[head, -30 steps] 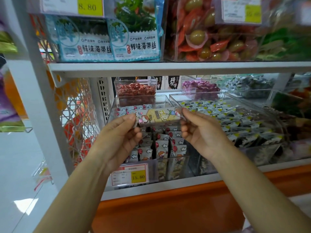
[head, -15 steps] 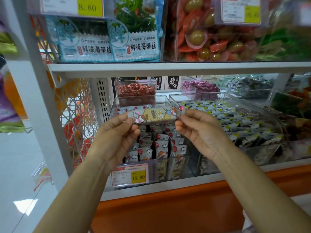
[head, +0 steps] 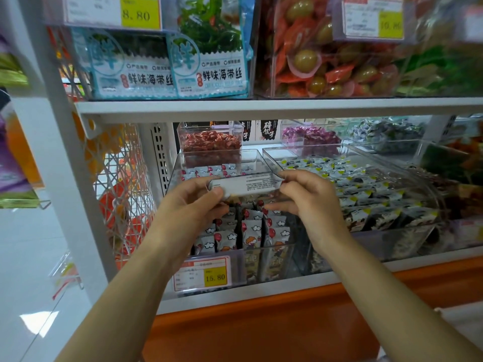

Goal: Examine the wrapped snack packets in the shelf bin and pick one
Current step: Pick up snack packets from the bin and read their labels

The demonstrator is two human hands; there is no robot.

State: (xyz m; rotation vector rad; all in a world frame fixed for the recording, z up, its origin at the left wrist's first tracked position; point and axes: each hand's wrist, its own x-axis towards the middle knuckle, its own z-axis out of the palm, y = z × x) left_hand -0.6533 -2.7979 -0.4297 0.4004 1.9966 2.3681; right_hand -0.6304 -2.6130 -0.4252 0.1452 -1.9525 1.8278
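Packet [head: 245, 184] held level above clear bin [head: 264, 253], pale back face with fine print turned toward the camera. Left hand [head: 192, 205] closed on left end, thumb on top, fingers curled beneath. Right hand [head: 307, 197] pinching right end between thumb and forefinger, remaining fingers loosely extended below. Bin located on lower shelf, directly behind price tag [head: 202, 274] marked 15.80, filled with matching packets [head: 251, 228] standing upright in rows. Neighbouring bin [head: 366, 197] of dark-and-white packets just beside, to the right. Probable faults from this position: slippage of the glossy wrapper from the light right-hand pinch, dropping the packet among the identical stock; crushing of contents through excess squeeze at the ends; knocking of upright rows by lowered knuckles. Print small; contents of label not legible.
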